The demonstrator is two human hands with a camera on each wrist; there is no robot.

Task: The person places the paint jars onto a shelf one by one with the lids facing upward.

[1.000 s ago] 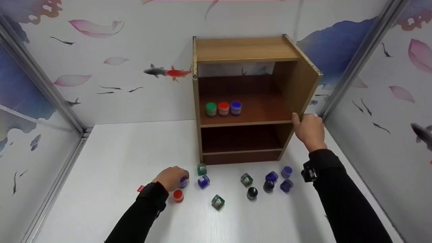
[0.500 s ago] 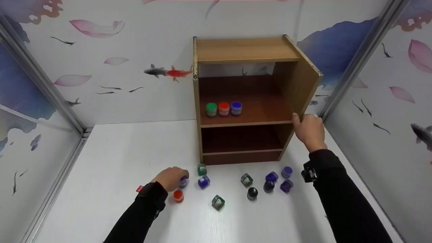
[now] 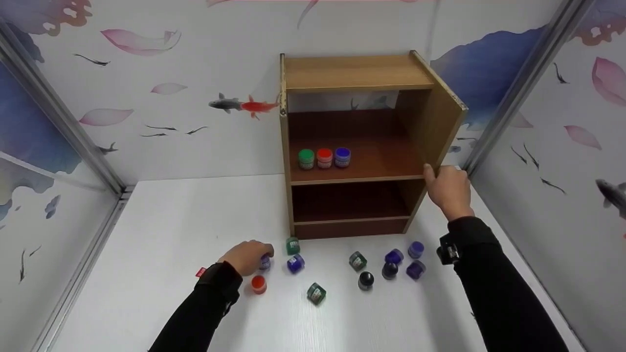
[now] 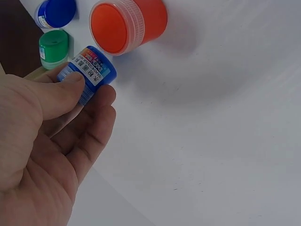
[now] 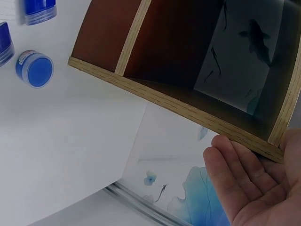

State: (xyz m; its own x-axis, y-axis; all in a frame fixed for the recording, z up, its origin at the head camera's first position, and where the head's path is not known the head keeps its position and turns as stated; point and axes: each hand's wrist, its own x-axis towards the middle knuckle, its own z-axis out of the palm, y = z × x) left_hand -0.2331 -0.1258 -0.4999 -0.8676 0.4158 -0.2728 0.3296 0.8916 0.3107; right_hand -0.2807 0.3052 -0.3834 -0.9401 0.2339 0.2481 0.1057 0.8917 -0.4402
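My left hand [image 3: 246,257] pinches a small blue paint jar [image 4: 92,70] between thumb and fingers, low over the white table at left. In the left wrist view its printed label shows, and the jar is tilted. An orange-red paint jar [image 4: 153,20] is close beside it. My right hand [image 3: 449,190] grips the right side panel of a wooden shelf [image 3: 353,182], thumb at the front edge and fingers along the outer side. On the middle board, a green jar [image 3: 306,159], a red jar [image 3: 324,158] and a blue jar [image 3: 342,157] stand in a row at left.
Several more paint jars lie or stand before the shelf: a green one [image 3: 316,293], a blue one [image 3: 295,263], a black-topped one [image 3: 366,280] and a purple-blue one [image 3: 415,269] among them. Patterned walls [image 3: 195,58] enclose the table [image 3: 161,234] at the back and sides.
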